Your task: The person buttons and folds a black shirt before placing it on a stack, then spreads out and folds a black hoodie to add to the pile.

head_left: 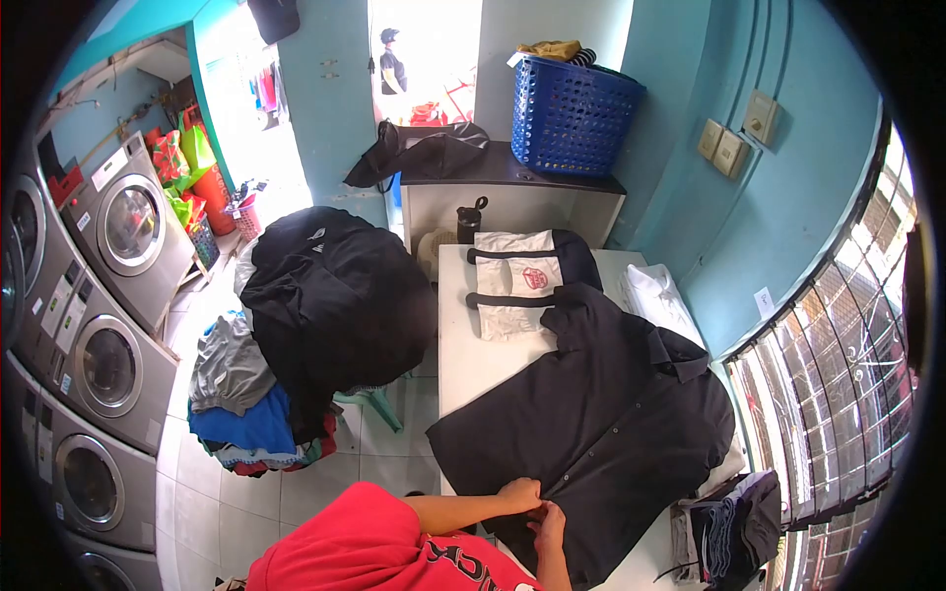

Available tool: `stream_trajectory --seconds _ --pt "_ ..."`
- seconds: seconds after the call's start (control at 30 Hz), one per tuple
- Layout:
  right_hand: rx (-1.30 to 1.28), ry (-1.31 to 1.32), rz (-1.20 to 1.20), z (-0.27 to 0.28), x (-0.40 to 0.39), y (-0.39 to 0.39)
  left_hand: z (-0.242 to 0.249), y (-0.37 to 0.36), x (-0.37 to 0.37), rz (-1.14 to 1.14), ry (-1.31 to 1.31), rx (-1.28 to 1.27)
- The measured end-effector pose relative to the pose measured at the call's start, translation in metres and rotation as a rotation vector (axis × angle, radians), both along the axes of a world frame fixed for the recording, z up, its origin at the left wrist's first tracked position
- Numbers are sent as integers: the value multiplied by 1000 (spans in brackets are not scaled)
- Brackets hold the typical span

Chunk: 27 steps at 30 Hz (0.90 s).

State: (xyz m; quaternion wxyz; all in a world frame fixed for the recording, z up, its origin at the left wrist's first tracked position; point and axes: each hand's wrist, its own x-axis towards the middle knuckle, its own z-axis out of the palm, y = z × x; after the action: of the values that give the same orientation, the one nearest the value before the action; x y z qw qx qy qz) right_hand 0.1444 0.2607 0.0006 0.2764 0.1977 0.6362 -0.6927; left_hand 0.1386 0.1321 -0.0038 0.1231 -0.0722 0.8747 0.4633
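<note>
A black collared button-up shirt (pixel 631 424) lies spread over the white table (pixel 473 369), its collar toward the far right and its hem hanging at the near side. My left hand (pixel 518 495) is closed on the shirt's cloth near the button front. Close beside it, my right hand (pixel 547 524) has its fingers bent and also grips the shirt. The hands nearly touch each other. Beyond the shirt lies a cream and black cloth bag (pixel 532 271) with a red print.
A chair piled with clothes, a black jacket (pixel 335 286) on top, stands left. Folded dark clothes (pixel 729 527) sit at right. A blue laundry basket (pixel 572 113) and black bag (pixel 424 148) rest on a counter. Washing machines (pixel 108 364) line the left. A person (pixel 391 64) is outside.
</note>
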Motion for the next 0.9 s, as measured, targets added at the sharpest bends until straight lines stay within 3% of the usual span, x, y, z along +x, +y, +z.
stream_trajectory --seconds 0.57,0.9 --pt "-49 82 20 -6 -1 0 8 -2 -1 21 3 -94" --pt "82 128 54 -21 -2 -5 2 -6 0 2 -17 -27"
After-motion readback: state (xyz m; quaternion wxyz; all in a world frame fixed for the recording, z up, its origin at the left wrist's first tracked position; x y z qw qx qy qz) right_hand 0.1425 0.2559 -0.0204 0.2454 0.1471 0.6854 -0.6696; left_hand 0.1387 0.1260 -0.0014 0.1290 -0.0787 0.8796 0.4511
